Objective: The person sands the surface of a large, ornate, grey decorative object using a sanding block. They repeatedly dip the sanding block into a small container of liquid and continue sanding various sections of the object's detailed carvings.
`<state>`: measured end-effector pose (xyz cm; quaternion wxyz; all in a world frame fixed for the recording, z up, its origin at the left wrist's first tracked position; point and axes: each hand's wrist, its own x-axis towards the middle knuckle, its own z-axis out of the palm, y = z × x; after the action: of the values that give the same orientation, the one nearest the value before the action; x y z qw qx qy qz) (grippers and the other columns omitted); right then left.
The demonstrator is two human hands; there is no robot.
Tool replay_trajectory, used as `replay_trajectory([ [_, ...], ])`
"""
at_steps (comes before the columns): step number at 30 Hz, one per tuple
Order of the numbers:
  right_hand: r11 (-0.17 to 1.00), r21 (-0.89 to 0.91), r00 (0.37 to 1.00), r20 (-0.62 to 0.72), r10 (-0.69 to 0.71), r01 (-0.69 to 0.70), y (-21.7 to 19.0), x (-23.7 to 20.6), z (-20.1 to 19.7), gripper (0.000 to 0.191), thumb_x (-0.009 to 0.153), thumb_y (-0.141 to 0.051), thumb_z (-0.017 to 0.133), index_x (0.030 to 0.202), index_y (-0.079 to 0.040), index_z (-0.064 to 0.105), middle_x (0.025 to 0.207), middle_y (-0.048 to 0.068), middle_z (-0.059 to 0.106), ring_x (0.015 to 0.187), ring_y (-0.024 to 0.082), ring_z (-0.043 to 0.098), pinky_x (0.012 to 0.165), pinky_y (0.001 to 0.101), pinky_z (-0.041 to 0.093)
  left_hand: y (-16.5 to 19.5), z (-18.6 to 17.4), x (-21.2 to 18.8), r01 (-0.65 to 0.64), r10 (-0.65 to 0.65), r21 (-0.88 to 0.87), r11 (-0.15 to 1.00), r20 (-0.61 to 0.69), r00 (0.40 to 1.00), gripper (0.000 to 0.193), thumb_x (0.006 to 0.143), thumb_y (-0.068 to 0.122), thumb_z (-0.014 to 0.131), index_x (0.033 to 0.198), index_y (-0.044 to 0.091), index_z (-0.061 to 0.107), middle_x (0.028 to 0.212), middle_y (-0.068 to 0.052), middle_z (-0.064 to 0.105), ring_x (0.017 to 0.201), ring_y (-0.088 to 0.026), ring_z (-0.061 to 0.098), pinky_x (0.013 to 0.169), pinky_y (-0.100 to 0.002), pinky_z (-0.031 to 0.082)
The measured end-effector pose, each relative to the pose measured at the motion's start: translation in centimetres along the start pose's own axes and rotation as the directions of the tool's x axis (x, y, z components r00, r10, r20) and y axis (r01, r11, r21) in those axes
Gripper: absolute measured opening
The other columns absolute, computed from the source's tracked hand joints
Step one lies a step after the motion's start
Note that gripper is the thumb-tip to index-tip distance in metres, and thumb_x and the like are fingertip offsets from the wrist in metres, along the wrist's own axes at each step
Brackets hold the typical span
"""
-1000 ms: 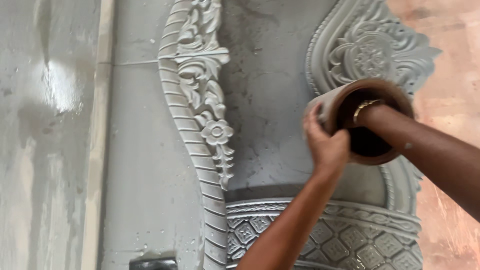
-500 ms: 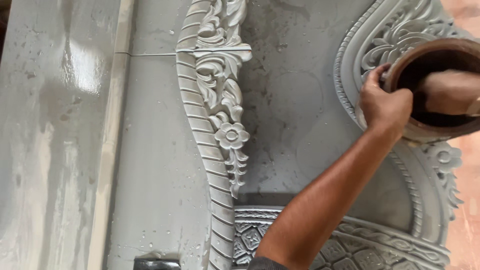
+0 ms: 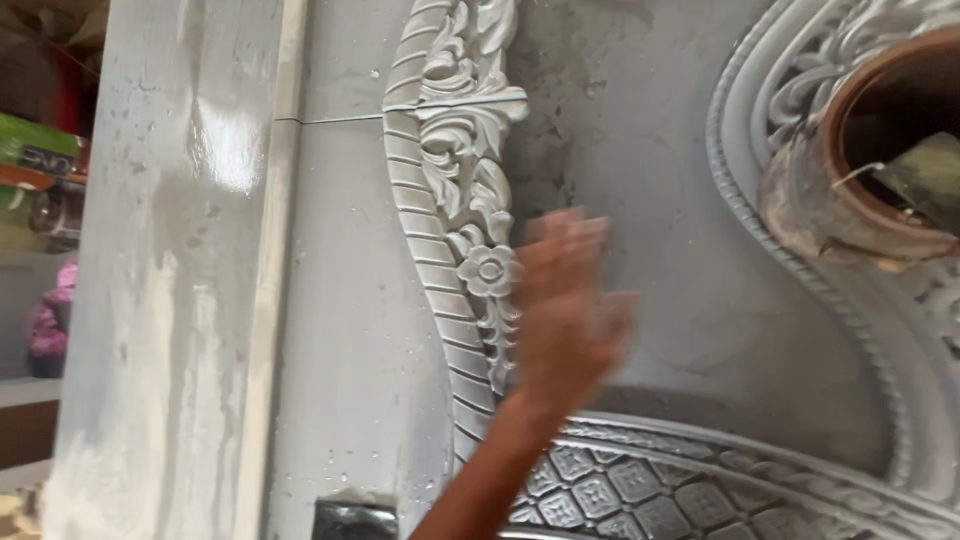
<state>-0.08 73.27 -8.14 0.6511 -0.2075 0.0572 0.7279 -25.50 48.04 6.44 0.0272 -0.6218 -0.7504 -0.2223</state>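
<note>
Moved: left hand (image 3: 570, 305), off the brown pot (image 3: 880, 150) rim since half a second ago, now down-left over the flat grey panel (image 3: 640, 150); blurred in motion.
Left grip: released, fingers spread, holding nothing.
Right hand: out of view.
Pot position: up and to the right of the left hand, well apart, resting on the scrolled relief (image 3: 790, 90), mouth facing the camera.
Beside the hand: ribbed flower border (image 3: 470, 240), long axis running top to bottom, just left of the fingers.
Nearer hand: left only.
</note>
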Motion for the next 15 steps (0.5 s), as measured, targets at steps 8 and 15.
replay_trajectory([
  [8,0.407,-0.889,0.882,0.007,0.47,-0.21,-1.6,-13.4,-2.5,0.053,0.094,-0.009,0.056,0.146,0.001,0.056,0.142,0.024,0.062,0.114,0.029,0.069,0.103,0.0405,0.053,-7.2,-4.8,-10.5,0.175,-0.242,0.31,0.935,0.195,0.95,0.106,0.096,0.076,0.037,0.156,-0.01,0.028,0.167,-0.028,0.022,0.156,-0.039,0.018,0.125,-0.049,0.013],
  [15,0.184,-0.954,0.805,-0.085,0.587,-0.235,11.8,-22.0,-6.6,0.043,0.092,-0.006,0.06,0.134,-0.005,0.063,0.144,0.008,0.064,0.105,0.018,0.074,0.084,0.0271,0.064,-8.9,-6.7,-8.9,-0.005,-0.141,0.501,0.865,0.253,0.957,0.103,0.094,0.078,0.036,0.158,-0.003,0.031,0.167,-0.019,0.03,0.156,-0.028,0.02,0.125,-0.051,0.012],
])
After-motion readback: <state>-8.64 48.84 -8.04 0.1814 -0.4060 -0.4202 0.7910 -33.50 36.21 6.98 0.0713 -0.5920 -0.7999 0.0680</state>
